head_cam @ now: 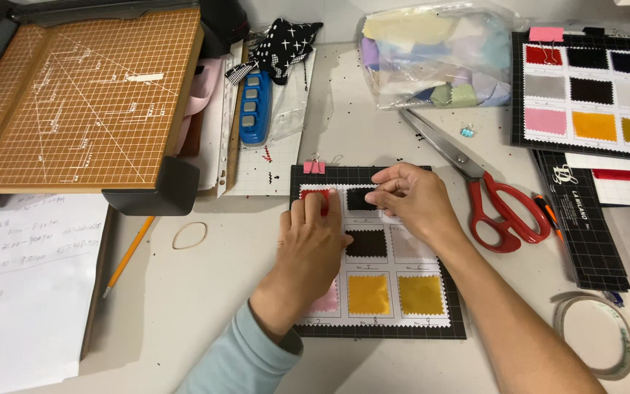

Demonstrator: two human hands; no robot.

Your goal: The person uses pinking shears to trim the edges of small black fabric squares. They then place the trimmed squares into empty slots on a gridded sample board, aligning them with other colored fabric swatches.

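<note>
A black sample card (373, 330) with a white grid of pinking-cut fabric swatches lies in front of me, held by a pink binder clip (314, 166) at its top edge. My left hand (313, 252) presses flat on the card's left column, its fingertips on the red swatch (313, 194). With pinched fingers, my right hand (411, 198) touches the black swatch (359, 198) in the top row. Below lie a dark brown swatch (366, 244) and two yellow ones (369, 294).
Red-handled scissors (490, 204) lie right of the card. A finished swatch card (588, 95) and black folders (585, 226) sit at far right, a tape roll (596, 335) near right. A bag of fabric scraps (432, 55) is behind. A paper cutter (82, 98), pencil (129, 255) and rubber band (189, 235) are left.
</note>
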